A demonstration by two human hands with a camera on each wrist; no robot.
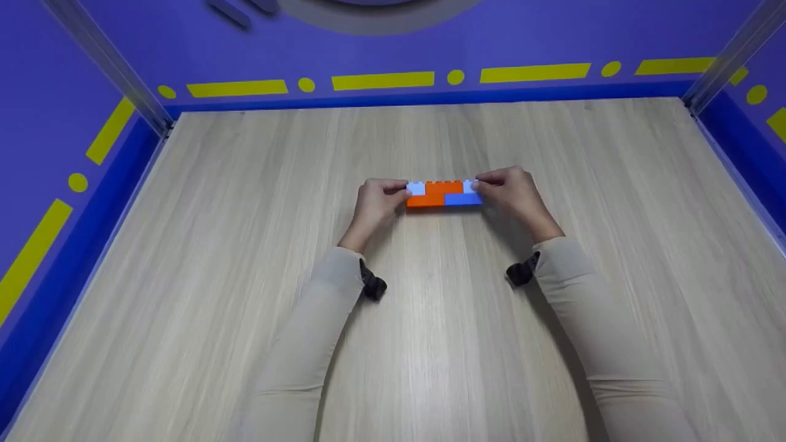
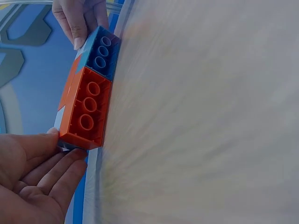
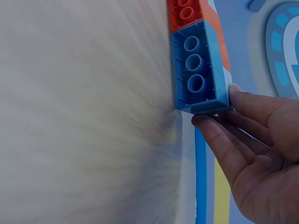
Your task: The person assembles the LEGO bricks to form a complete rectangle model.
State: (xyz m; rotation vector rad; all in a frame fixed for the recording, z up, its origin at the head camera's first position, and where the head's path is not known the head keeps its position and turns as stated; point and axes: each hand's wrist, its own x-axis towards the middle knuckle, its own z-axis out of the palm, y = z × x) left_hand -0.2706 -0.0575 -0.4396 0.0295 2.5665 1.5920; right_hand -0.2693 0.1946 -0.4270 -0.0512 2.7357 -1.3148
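Observation:
A bar of toy building bricks, two layers high, spans the gap between both hands. Its lower layer pairs an orange brick [image 1: 425, 201] on the left with a blue brick [image 1: 463, 199] on the right. Above them sit a pale brick [image 1: 416, 188], a second orange brick [image 1: 444, 187] and another pale brick [image 1: 468, 186]. The left hand [image 1: 376, 205] pinches the left end between thumb and fingers; the right hand [image 1: 514, 195] pinches the right end likewise. Both wrist views show the hollow undersides of the lower orange brick [image 2: 88, 107] and blue brick [image 3: 195, 70].
A wood-grain tabletop [image 1: 417, 344] lies beneath the hands. Blue-purple panels [image 1: 393, 55] with yellow dashes and dots border its back and sides, with metal posts [image 1: 110, 61] at the back corners. A small black camera [image 1: 373, 285] is strapped to each wrist.

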